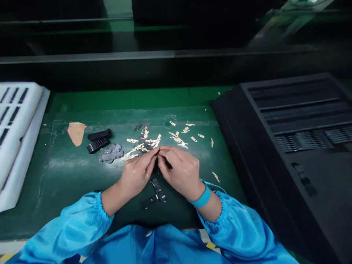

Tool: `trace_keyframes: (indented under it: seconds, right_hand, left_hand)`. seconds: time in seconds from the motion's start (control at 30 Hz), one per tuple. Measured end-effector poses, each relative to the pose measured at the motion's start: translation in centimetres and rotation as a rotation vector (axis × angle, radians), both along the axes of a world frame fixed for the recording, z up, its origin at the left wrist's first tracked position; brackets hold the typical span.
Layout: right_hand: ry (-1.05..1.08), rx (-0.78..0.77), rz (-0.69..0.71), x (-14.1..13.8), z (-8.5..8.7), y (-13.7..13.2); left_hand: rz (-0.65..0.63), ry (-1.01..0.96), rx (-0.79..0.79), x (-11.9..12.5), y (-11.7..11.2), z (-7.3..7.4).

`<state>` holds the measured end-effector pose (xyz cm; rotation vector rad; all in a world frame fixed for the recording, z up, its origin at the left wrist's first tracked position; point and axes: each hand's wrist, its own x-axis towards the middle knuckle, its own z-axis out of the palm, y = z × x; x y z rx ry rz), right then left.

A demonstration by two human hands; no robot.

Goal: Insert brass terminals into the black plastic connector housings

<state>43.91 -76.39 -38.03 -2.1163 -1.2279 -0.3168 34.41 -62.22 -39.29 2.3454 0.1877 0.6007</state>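
Observation:
My left hand (137,171) and my right hand (180,168) meet over the middle of the green mat, fingertips pinched together. Whatever they hold between them is tiny and mostly hidden by the fingers. Just beyond the fingertips lies a loose pile of small pale strips (145,142) mixed with dark bits. Below my hands are small black parts (158,190) with light spots, one lying across another. To the left of my left hand rests a cluster of flat dark grey pieces (111,153).
More pale strips (177,138) are scattered to the right. Black comb-like pieces (98,141) and a torn brown scrap (76,132) lie at left. A white slotted tray (27,106) stands at the left edge, a large black tray (264,146) at the right. A dark ledge (165,69) runs behind.

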Motion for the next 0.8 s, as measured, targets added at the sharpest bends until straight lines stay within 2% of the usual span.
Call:
trace_keyframes:
  seconds: [0.07, 0.2, 0.27, 0.37, 0.67, 0.8]
  right_hand:
    - [0.012, -0.019, 0.023, 0.2, 0.1, -0.1]
    - [0.173, 0.029, -0.012, 0.3, -0.2, -0.2]
    - [0.31, 0.086, -0.03, 0.3, -0.3, 0.0]
    - [0.446, 0.166, -0.021, 0.3, -0.2, 0.1]
    - [0.737, 0.297, -0.024, -0.2, -0.4, 0.7]
    - [0.84, 0.369, -0.04, -0.1, -1.1, 1.0]
  left_hand:
    - [0.04, 0.071, -0.239, 0.2, 0.1, 0.3]
    - [0.082, 0.201, -0.894, 0.8, 0.5, 0.8]
    - [0.083, 0.217, -1.067, 1.0, 0.7, 1.0]
    - [0.11, 0.213, -1.124, 1.2, 0.9, 1.1]
    - [0.202, 0.158, -1.107, 0.9, 1.0, 1.1]
    - [0.168, 0.17, -1.217, 1.1, 1.0, 0.9]
